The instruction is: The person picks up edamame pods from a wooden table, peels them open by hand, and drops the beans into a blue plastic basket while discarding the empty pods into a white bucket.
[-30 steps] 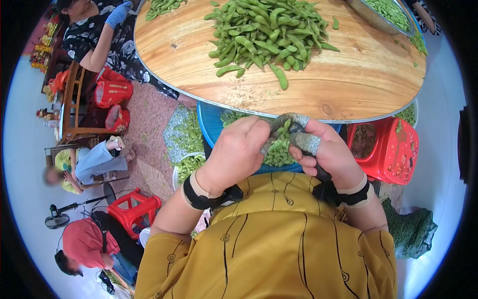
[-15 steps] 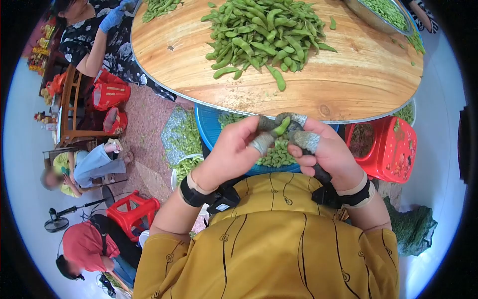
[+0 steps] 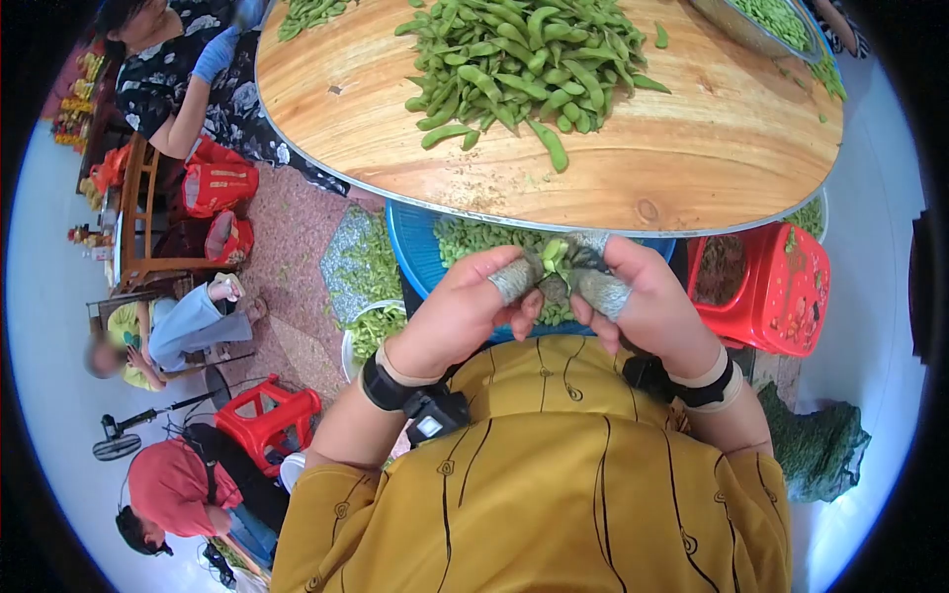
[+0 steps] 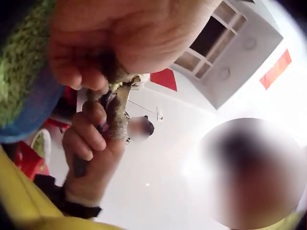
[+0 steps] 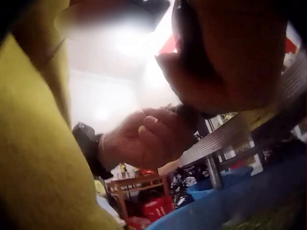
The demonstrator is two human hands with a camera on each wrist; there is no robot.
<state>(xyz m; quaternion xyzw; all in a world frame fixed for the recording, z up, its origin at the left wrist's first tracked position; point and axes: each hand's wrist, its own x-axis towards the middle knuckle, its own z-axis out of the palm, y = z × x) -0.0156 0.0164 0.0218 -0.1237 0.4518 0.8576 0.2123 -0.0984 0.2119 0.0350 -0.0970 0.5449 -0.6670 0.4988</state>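
Observation:
An edamame pod [image 3: 556,257], looking split, is pinched between both hands over a blue basin [image 3: 407,252] of shelled green beans. My left hand [image 3: 457,311] grips it from the left, a grey-taped thumb against it. From the right, my right hand [image 3: 652,301] holds its other side with taped thumb and forefinger. In the left wrist view the fingertips of both hands meet around the pod, which they mostly cover. The right wrist view is dark, and the pod is hidden there. A heap of whole edamame pods [image 3: 524,74] lies on the wooden table [image 3: 692,178] ahead.
The table's metal-trimmed edge is just beyond my hands. A steel bowl [image 3: 761,30] of beans stands at the far right. Below right is a red stool [image 3: 791,292]; a white tub [image 3: 348,346] stands at left. Another person wearing a blue glove [image 3: 215,54] sits at the far left.
The left hand has rolled over so its thumb faces up beside the right thumb. The pod, whole and sticking up half a second ago, now looks split between the thumbs.

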